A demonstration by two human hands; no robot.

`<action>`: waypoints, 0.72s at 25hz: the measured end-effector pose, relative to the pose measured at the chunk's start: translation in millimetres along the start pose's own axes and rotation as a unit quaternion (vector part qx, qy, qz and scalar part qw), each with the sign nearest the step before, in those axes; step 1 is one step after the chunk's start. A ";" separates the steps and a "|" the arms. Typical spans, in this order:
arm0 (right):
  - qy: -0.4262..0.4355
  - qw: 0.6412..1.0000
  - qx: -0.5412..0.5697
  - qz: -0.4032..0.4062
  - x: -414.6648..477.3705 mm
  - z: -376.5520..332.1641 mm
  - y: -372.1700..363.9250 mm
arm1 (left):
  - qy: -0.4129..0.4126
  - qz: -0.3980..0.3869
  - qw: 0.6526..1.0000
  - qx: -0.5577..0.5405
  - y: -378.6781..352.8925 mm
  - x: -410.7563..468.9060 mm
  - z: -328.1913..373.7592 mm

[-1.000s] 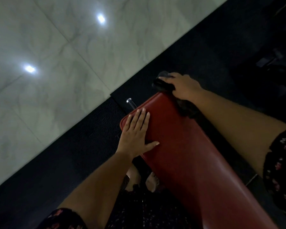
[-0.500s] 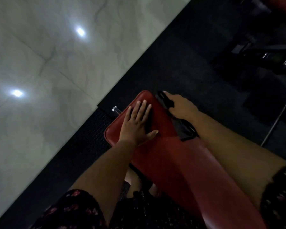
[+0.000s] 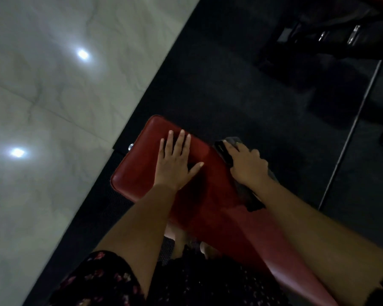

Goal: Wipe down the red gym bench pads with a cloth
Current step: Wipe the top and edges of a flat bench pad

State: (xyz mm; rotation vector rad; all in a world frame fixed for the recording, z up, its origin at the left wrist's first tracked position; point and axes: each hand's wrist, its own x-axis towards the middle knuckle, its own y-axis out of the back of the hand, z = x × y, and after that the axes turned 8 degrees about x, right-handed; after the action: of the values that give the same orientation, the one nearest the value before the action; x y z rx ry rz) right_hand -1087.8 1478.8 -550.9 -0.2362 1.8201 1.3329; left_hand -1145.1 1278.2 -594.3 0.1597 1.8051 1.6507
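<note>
Two bare hands were over the long, red, vinyl-covered gym bench pad (image 3: 139, 173) on my head feed. The left grip (image 3: 175, 166) was released. Its palm lay flat on the top of the pad near the rounded far end, with four fingers straight and slightly spread and the thumb angled out to the right.

The right grip (image 3: 248, 165) was clenched round a crumpled dark grey cloth (image 3: 247, 196) and pressed it against the right-hand edge of the pad. It was near the left grip but apart from it. A fold of the cloth poked out past the fingertips, and more of it trailed back under the wrist. The pad ran from its far end toward the lower right and passed beneath the right forearm.

A short shiny metal stub (image 3: 131, 147) stuck out just beside the pad's left edge. The bench stood over a dark textured rubber mat (image 3: 208, 89). Left of the mat was a pale marble-look tiled floor (image 3: 53, 111) with two bright light spots (image 3: 82, 54) reflected in it.

A dark floral sleeve (image 3: 102, 277) covered the left upper arm at the bottom of my view. A thin metal rod (image 3: 352, 131) crossed the mat on the right. Black gym equipment (image 3: 341, 36) stood in the upper right corner, too dim for me to make out.
</note>
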 end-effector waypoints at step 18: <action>0.032 0.999 -0.031 -0.006 -30.1 120.2 -17.8 | -0.129 0.008 0.990 0.058 -20.0 -7.7 140.1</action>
State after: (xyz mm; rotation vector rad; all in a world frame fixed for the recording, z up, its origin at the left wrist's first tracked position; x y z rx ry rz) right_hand -996.7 1564.8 -550.7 -0.3261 1.8278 1.3887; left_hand -1055.8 1387.6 -605.2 0.4225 1.7044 1.4609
